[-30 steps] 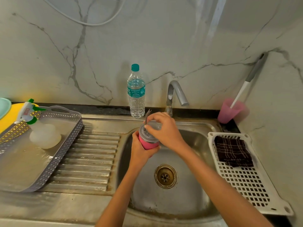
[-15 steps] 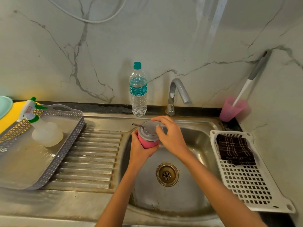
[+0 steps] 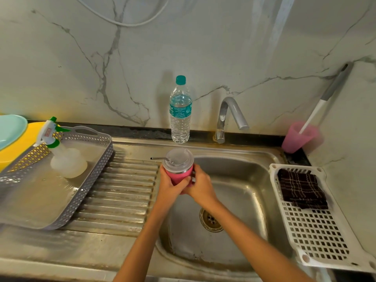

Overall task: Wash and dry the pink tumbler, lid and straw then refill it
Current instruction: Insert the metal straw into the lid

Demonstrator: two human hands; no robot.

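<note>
Left hand, right hand are both gripping pink tumbler over sink; water bottle, tap standing just behind.

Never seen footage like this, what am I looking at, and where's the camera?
There is no machine: a person works bare-handed, filmed by one camera worn on their head, looking down at a sink. The left hand and right hand both grip the pink tumbler over it, with its clear lid on and a metal straw poking out. Behind stand a water bottle and a tap; on the left is a grey tray with a spray bottle; on the right, a white rack holds a dark cloth.
</note>
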